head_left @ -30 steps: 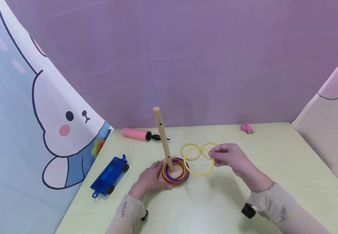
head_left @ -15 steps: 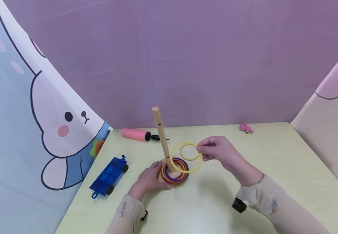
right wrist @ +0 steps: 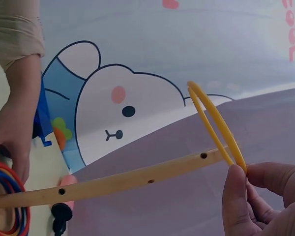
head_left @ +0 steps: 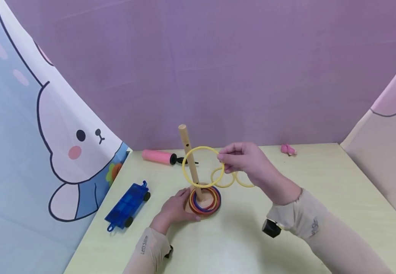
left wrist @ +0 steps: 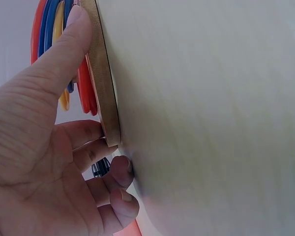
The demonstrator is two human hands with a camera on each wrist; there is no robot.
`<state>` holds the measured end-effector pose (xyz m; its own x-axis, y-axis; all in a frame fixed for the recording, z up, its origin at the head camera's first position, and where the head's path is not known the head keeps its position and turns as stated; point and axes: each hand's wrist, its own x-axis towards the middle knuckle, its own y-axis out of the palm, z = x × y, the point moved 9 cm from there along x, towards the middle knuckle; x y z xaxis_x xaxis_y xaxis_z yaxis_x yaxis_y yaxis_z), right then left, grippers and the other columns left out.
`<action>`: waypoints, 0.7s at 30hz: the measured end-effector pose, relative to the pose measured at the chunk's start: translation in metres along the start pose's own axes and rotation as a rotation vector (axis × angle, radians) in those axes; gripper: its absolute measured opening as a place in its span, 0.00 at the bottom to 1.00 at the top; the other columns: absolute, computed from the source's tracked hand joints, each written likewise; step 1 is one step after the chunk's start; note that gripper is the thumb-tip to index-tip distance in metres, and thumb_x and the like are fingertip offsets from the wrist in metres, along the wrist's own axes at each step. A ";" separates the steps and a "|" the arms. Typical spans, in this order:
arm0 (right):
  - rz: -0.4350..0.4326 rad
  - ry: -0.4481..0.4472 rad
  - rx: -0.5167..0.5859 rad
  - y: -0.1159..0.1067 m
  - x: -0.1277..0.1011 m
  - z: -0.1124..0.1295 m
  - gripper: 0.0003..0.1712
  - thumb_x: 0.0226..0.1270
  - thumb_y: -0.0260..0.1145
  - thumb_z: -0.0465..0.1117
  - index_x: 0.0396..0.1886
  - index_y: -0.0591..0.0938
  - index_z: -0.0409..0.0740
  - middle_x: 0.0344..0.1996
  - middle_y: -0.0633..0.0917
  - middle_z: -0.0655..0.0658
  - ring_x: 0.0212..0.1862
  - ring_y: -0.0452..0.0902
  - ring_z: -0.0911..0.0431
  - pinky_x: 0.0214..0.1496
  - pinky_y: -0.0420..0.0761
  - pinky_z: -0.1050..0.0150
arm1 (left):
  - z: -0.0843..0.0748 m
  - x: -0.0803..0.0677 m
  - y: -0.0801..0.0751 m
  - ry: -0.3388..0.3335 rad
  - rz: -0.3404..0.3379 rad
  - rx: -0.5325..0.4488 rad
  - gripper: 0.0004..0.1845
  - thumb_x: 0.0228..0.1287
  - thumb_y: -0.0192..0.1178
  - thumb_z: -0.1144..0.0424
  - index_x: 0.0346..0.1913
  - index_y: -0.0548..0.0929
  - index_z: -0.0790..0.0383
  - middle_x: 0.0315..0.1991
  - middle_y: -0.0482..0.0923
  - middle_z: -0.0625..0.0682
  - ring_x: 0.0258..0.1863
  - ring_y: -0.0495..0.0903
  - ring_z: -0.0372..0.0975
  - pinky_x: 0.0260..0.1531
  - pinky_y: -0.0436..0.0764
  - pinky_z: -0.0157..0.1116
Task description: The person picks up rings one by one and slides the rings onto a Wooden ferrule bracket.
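Yellow ring (head_left: 202,166) pinched at its right edge between thumb and fingers of right hand (head_left: 244,160), held up tilted, level with upper part of peg (head_left: 190,160), which shows through the ring; wrist view cannot tell if it's over the tip. Left hand (head_left: 175,207) grips the base (left wrist: 104,78), thumb on top, fingers curled under the edge. Red, blue, yellow rings (head_left: 205,199) stacked on base around peg. 2 yellow rings (head_left: 223,179) flat on table (head_left: 321,182) just below right hand. Blue toy (head_left: 128,205) left of left hand.
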<state>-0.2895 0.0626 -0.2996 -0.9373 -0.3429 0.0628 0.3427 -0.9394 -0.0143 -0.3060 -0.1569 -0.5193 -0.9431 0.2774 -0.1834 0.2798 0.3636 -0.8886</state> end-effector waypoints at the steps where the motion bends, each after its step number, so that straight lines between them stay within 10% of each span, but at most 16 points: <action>1: -0.003 -0.005 0.004 0.001 0.001 0.004 0.09 0.64 0.67 0.31 0.41 0.81 0.29 0.26 0.83 0.45 0.26 0.80 0.57 0.35 0.85 0.62 | 0.001 0.000 0.000 -0.003 0.000 -0.001 0.64 0.37 0.73 0.30 0.76 0.57 0.54 0.74 0.57 0.57 0.67 0.64 0.58 0.62 0.67 0.56; 21: -0.097 -0.055 0.063 0.016 0.027 0.053 0.14 0.65 0.67 0.33 0.45 0.80 0.26 0.28 0.84 0.43 0.26 0.81 0.56 0.38 0.86 0.60 | 0.004 -0.001 0.000 0.004 0.004 -0.029 0.62 0.38 0.73 0.31 0.76 0.58 0.55 0.74 0.58 0.57 0.66 0.65 0.58 0.62 0.68 0.57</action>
<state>-0.3055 0.0387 -0.2452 -0.9618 -0.2479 0.1158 0.2556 -0.9651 0.0574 -0.3060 -0.1610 -0.5213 -0.9412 0.2828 -0.1851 0.2887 0.3882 -0.8752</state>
